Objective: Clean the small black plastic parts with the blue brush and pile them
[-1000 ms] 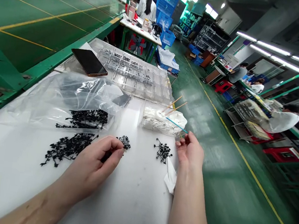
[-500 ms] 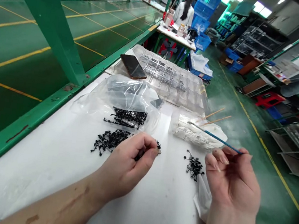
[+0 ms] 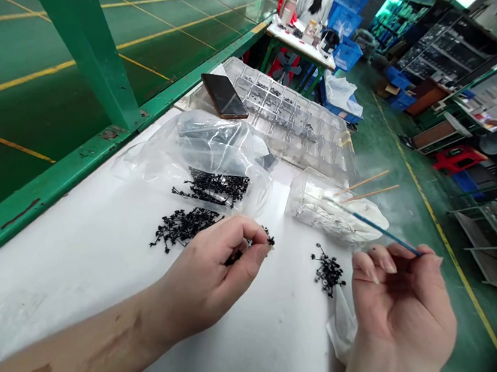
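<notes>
My left hand (image 3: 215,266) is closed in a pinch on a small black plastic part (image 3: 271,240), most of which the fingers hide. Between thumb and fingertips, my right hand (image 3: 401,301) grips a thin blue-handled tool (image 3: 383,230) whose pale tip points left, over a clear box (image 3: 294,201) of white crumpled material. Behind the left hand lies a pile of black plastic parts (image 3: 182,227). More of them (image 3: 218,188) show at the mouth of a clear plastic bag (image 3: 211,139). A smaller black cluster (image 3: 329,273) rests between the hands, nearer the right one.
Two thin wooden sticks (image 3: 372,192) lean out of the clear box. A phone (image 3: 224,96) lies on a clear compartment tray (image 3: 328,126). Green framing with a slanted post (image 3: 83,39) runs along the left. A person in white (image 3: 314,4) is at a farther table.
My right hand and the tool have shifted slightly to the right. The whole view has tipped a little downward. My left hand keeps its pinch.
</notes>
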